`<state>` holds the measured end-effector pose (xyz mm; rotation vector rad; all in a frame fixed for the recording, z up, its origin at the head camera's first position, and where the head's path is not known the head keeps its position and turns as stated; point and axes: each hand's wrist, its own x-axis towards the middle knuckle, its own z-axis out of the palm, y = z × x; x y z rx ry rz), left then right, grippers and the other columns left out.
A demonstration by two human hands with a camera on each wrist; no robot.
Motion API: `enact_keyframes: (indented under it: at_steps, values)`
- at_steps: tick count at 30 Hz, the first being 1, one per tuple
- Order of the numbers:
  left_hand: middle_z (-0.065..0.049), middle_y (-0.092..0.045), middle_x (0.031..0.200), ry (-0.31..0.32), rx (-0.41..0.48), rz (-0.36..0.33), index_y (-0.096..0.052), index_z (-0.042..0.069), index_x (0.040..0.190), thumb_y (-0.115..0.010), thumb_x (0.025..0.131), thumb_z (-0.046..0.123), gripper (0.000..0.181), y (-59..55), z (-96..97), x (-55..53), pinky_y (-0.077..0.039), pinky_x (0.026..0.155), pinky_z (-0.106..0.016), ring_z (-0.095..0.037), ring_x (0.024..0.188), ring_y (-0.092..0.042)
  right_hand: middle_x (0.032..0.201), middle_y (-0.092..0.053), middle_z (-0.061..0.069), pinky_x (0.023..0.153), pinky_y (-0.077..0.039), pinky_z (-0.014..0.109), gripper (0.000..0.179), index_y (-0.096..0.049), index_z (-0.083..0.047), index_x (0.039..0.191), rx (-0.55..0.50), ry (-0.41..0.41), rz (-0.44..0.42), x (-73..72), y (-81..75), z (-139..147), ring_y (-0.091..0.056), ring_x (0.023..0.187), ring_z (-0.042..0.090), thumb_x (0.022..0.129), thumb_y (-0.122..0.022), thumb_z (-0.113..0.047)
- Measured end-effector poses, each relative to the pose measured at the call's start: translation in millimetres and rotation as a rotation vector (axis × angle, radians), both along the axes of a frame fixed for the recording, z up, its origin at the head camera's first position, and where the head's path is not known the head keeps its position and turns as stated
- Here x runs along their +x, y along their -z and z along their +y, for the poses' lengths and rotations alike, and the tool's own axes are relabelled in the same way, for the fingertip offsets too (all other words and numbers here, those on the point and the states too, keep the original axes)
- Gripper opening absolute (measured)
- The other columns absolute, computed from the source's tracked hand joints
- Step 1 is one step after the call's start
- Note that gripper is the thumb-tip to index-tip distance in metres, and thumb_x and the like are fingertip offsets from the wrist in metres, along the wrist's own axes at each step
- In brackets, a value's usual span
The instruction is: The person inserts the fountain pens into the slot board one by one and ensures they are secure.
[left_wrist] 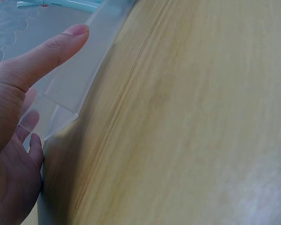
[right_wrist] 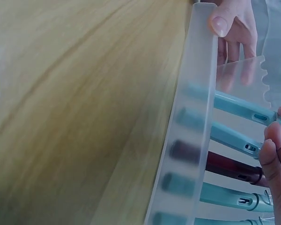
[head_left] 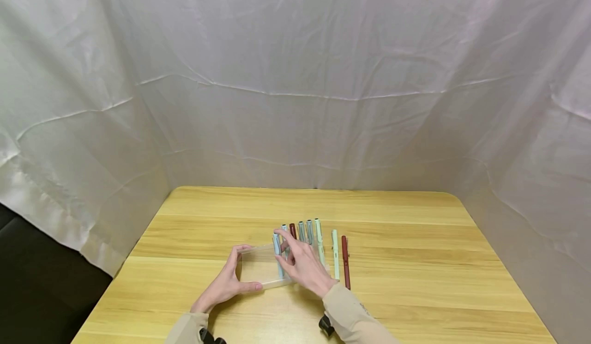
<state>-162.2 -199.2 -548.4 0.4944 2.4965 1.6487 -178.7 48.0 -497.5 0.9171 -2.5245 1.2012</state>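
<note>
A translucent plastic pen tray (head_left: 275, 284) with a scalloped edge lies on the table, several pens side by side in it. My left hand (head_left: 228, 280) grips its left end, thumb (left_wrist: 65, 49) on the front wall (left_wrist: 82, 70) and fingers around the far side. My right hand (head_left: 304, 267) reaches over the tray and pinches the cap end of the leftmost light blue pen (right_wrist: 243, 108); that pen's lower end lies behind the frosted front wall. Beside it are a second light blue pen (right_wrist: 232, 138), a dark red pen (right_wrist: 229, 166) and a teal-looking pen (right_wrist: 220, 194).
Right of the tray, a mint green pen (head_left: 335, 254) and a dark red pen (head_left: 345, 262) lie on the wooden table (head_left: 415, 272). Another mint pen (head_left: 318, 231) is at the tray's right end. Pale curtains (head_left: 295, 128) hang behind the table and at both sides.
</note>
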Motion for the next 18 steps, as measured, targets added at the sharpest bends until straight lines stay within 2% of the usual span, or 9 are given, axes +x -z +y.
enact_keyframes:
  at_steps: [6, 11, 15, 18]
  values:
    - [-0.019, -0.036, 0.152, 0.0, -0.002, 0.002, -0.033, 0.011, 0.143, -0.091, 0.072, 0.022, 0.092, 0.0, 0.0, 0.3, -0.013, 0.119, -0.076, -0.047, 0.148, -0.026, 0.096, -0.072, 0.004, 0.049, -0.046, 0.009, 0.064, -0.047, -0.011, 0.144, 0.013, 0.031, 0.028, 0.5, 1.0, -1.8, -0.046, 0.058, -0.007, 0.087, -0.077, -0.013]
    - [-0.019, -0.038, 0.152, -0.005, -0.003, 0.006, -0.034, 0.011, 0.144, -0.091, 0.071, 0.022, 0.093, -0.2, 0.0, 0.6, -0.015, 0.119, -0.076, -0.047, 0.147, -0.028, 0.102, -0.068, 0.004, 0.055, -0.049, 0.008, 0.063, -0.051, -0.009, 0.142, -0.018, 0.051, 0.071, 1.0, -0.2, -3.6, -0.053, 0.062, -0.003, 0.086, -0.078, -0.011]
    - [-0.019, -0.037, 0.152, -0.004, -0.003, 0.007, -0.034, 0.011, 0.144, -0.091, 0.071, 0.023, 0.093, -0.4, -0.5, 0.7, -0.012, 0.12, -0.076, -0.047, 0.148, -0.027, 0.089, -0.063, 0.002, 0.058, -0.05, 0.009, 0.062, -0.054, -0.007, 0.139, -0.012, 0.065, 0.105, -1.5, -2.3, -4.2, -0.055, 0.064, 0.003, 0.083, -0.08, -0.011]
    - [-0.019, -0.036, 0.153, -0.003, -0.002, 0.005, -0.034, 0.011, 0.144, -0.091, 0.071, 0.022, 0.093, -0.5, -0.8, 0.9, -0.01, 0.12, -0.075, -0.047, 0.148, -0.026, 0.077, -0.061, -0.002, 0.059, -0.05, 0.01, 0.061, -0.055, -0.007, 0.139, 0.011, 0.077, 0.097, -4.4, -3.8, -4.0, -0.052, 0.063, 0.002, 0.084, -0.08, -0.013]
